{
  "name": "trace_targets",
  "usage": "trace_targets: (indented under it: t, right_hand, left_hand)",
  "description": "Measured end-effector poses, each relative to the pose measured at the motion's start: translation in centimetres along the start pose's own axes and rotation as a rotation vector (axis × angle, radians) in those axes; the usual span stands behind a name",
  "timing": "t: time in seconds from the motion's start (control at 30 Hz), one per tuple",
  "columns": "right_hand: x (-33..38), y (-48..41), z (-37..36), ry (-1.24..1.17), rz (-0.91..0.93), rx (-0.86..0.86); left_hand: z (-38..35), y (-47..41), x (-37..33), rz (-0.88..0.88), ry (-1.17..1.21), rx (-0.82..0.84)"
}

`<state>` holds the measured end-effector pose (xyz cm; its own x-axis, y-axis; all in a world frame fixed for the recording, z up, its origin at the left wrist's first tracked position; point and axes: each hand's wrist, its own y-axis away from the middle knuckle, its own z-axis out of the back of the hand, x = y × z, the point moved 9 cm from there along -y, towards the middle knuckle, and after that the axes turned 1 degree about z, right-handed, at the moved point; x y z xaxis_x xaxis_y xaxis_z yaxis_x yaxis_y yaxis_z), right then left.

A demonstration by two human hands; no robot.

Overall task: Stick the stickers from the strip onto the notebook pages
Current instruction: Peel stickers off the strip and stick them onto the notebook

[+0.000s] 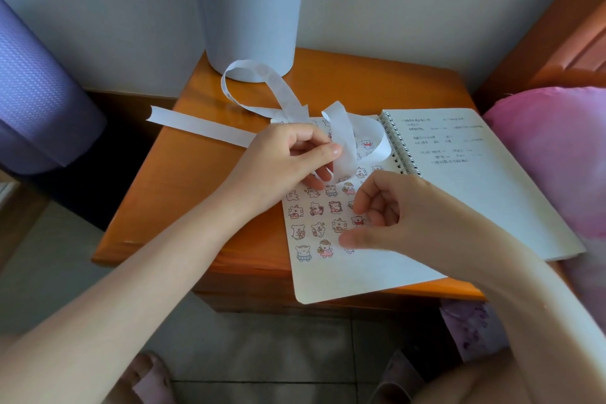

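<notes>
Sticker strip (344, 138), white curling paper: pinched in left hand (295, 154); right hand (387, 216) curled over white spiral notebook (328, 279), grip unclear. Press each sticker (357, 220) flat.

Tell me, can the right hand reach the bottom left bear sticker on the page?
Probably yes. The right hand is over the same page, and nothing lies between it and that bear sticker; the left hand holds the strip farther up.
</notes>
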<state>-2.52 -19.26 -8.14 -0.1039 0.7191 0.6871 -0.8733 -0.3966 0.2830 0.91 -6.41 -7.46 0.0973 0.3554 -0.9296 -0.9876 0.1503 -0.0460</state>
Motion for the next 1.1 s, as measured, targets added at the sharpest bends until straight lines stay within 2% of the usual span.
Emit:
trace_targets:
  t: [0.17,0.23,0.4,0.47,0.7,1.1]
  right_hand:
    - [-0.2,0.0,-0.1,0.023,0.006,0.031]
    - [-0.2,0.0,0.6,0.001,0.020,-0.015]
    - [0.5,-0.1,4.3,-0.043,0.107,-0.379]
    - [0.9,-0.2,4.7,-0.077,0.154,-0.460]
    - [2.5,-0.2,4.1,-0.078,0.282,-0.535]
    - [1.7,-0.6,4.9,-0.186,0.261,-0.559]
  left_hand:
    - [0.0,0.0,-0.1,-0.005,0.003,-0.003]
    - [0.0,0.0,-0.2,-0.020,0.008,-0.004]
    - [0.2,-0.2,-0.4,-0.054,0.072,-0.013]
    - [0.2,-0.2,-0.5,-0.056,0.102,-0.017]
    - [0.4,-0.1,-0.8,-0.090,0.126,-0.033]
    - [0.0,0.1,-1.0,-0.074,0.085,-0.008]
